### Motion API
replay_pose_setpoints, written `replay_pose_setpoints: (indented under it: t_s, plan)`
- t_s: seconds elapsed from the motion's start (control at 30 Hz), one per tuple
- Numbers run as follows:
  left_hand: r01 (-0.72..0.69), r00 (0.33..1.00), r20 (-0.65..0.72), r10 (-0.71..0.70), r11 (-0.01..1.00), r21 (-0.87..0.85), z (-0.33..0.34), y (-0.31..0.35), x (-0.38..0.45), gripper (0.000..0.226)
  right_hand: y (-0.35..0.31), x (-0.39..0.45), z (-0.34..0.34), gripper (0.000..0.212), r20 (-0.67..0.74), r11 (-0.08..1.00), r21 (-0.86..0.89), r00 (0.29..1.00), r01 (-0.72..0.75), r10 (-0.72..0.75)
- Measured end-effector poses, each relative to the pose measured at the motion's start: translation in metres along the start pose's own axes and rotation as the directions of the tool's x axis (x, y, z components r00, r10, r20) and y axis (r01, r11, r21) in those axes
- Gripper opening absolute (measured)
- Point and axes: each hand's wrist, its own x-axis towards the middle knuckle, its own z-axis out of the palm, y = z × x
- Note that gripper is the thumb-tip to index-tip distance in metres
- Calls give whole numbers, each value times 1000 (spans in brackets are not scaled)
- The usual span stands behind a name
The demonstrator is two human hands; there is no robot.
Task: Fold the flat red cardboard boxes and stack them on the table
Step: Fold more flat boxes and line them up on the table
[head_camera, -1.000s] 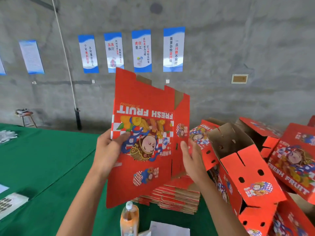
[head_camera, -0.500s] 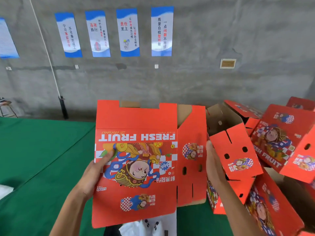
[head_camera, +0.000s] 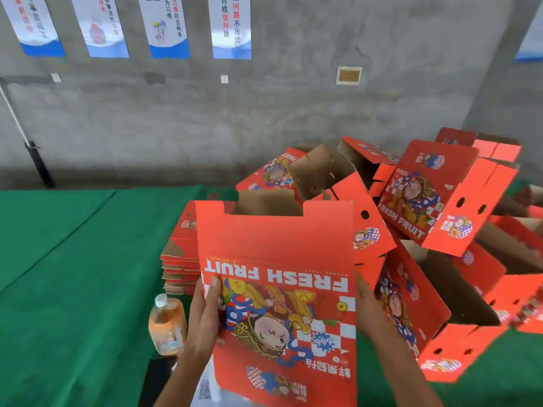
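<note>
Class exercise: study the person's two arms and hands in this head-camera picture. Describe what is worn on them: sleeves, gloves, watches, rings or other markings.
Both forearms are bare up to the bottom edge of the frame, with no sleeve in view. The left hand and the right hand wear no gloves. No watch, bracelet or ring shows on either, though part of the right hand is hidden behind the cardboard.

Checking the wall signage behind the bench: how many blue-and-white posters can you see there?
5: four posters side by side across the upper left wall, all cropped at the top, and a fifth poster's corner at the right edge. Others may lie outside the frame.
</note>
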Motion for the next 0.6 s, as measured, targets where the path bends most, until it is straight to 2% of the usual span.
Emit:
replay_pose_setpoints:
  t_s: [0.03,0.07,0.1,0.13,0.2,0.27,0.37,0.4,0.47,0.53,0.6]
  plan:
    - [-28,1000,-6,28,1000,6,8,-2,-3,73,2,1,-12,49,-49,1000,-4,999,-14,14]
    - [-48,999,-3,48,999,8,15,-5,-7,65,4,0,-24,43,-67,999,22,997,-36,38]
    - [-58,998,14,58,998,-3,23,-6,-11,60,6,-1,-34,25,-74,998,11,996,-56,57]
    - [-57,998,33,58,998,-9,31,-8,-14,56,5,-1,-45,21,-63,995,53,994,-87,90]
    - [-41,997,71,42,999,-19,44,-11,-18,49,15,-4,-63,44,-99,970,160,974,-184,201]
    - [-8,994,110,12,999,-37,56,-12,-21,45,25,-7,-71,54,-105,944,263,966,-202,236]
    - [24,988,155,-18,999,-31,71,-13,-23,44,41,-8,-75,86,-94,866,454,955,-212,283]
    - [31,985,173,-26,999,-30,75,-12,-24,46,43,-9,-78,88,-101,855,476,953,-206,286]
    - [24,978,208,-23,1000,-2,82,-9,-22,61,48,-8,-83,71,-140,867,451,943,-211,303]
    - [-42,971,239,27,997,59,85,-4,-17,75,61,-8,-88,51,-202,892,379,919,-245,338]
    - [-108,955,289,71,987,116,89,-3,-7,71,73,-9,-92,27,-253,910,322,902,-263,350]
